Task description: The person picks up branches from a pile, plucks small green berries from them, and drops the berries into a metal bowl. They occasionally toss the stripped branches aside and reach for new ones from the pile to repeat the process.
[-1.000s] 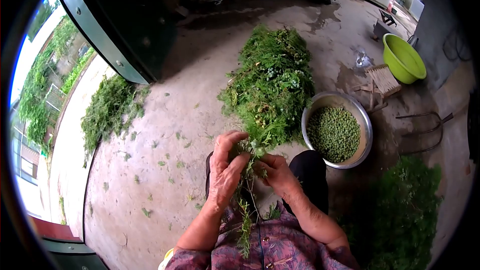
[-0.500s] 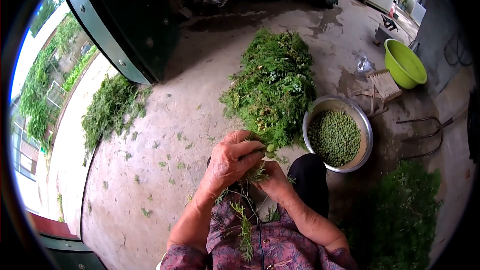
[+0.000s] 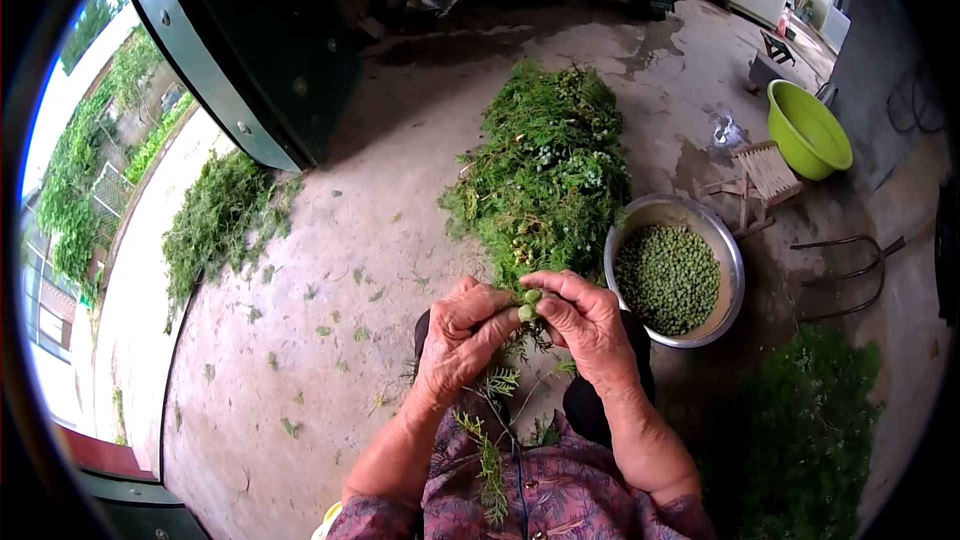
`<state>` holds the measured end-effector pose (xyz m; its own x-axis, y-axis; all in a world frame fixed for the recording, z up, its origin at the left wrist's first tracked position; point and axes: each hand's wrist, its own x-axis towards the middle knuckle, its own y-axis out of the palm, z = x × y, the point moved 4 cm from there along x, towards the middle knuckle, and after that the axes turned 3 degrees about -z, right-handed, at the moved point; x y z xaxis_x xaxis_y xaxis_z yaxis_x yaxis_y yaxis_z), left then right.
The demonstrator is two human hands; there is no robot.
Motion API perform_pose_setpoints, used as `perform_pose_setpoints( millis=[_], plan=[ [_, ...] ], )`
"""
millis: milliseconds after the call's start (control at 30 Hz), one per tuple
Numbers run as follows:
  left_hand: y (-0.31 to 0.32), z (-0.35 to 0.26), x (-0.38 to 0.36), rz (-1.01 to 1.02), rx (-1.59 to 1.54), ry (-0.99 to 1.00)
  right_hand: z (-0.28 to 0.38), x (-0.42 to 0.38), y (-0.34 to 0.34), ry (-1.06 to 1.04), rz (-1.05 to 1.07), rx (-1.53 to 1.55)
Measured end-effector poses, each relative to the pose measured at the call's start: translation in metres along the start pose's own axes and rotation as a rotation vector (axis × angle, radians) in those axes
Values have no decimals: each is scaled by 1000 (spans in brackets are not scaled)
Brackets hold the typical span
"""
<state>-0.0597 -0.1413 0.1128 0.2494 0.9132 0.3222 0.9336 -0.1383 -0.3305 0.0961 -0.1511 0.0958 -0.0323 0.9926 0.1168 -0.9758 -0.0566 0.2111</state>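
Note:
My left hand (image 3: 462, 335) is closed in a pinch on an evergreen sprig (image 3: 488, 450), whose leafy stems hang down over my patterned shirt. At its fingertips sit a few round green seed cones (image 3: 527, 313). My right hand (image 3: 588, 325) meets it from the other side, thumb and forefinger closed on the cones. Just beyond both hands lies a heap of cut evergreen branches (image 3: 550, 160) bearing pale cones. To the right of my knee stands a metal basin (image 3: 735, 290) partly filled with loose green cones (image 3: 668, 280).
A small wooden stool (image 3: 768, 172) and a lime-green tub (image 3: 808, 130) stand at the right. A pronged metal fork (image 3: 880, 270) lies near more greenery (image 3: 800, 430). At the left, another branch pile (image 3: 225, 220) lies by the dark green door (image 3: 215, 50). Scraps dot the concrete floor (image 3: 330, 210).
My right hand has risen from lower on the sprig to the cones at my left fingertips. My left hand has dropped slightly, and the cones show more plainly between both hands.

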Motion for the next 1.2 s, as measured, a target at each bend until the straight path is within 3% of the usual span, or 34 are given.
perform_pose_setpoints(
  millis=[67, 233, 333, 500, 600, 767, 867, 1000, 1033, 1133, 1167, 1200],
  plan=[
    [4, -4, -2, -19, -48, -62, -3, 1, 5, -24, 0, -43],
    [9, -4, -1, 1, -256, -209, -22, -6, 9, 381, -22, 595],
    [9, 12, -5, -8, -394, -239, -33, 1, -2, 386, 10, 904],
    [11, 6, -6, -111, -342, -417, -10, -2, -5, 323, -40, 847],
    [13, 2, -3, -93, -219, -317, -13, -2, -6, 240, -3, 810],
    [15, -5, -3, -54, -85, -231, -5, -3, 2, -124, -164, -57],
    [22, 2, -7, -60, -362, -446, -20, -5, 3, 223, -189, 434],
    [20, 4, -8, -112, -506, -537, -21, -3, -3, 225, -221, 755],
    [16, -1, -8, -134, -548, -544, -24, 6, -16, 130, -278, 795],
    [6, 14, -10, -289, -634, -509, -11, 10, -33, 115, -188, 785],
    [4, 14, -9, -342, -653, -550, -8, 8, -32, 180, -299, 787],
    [3, 17, -10, -360, -686, -567, -10, 9, -31, 181, -265, 817]
  ],
)
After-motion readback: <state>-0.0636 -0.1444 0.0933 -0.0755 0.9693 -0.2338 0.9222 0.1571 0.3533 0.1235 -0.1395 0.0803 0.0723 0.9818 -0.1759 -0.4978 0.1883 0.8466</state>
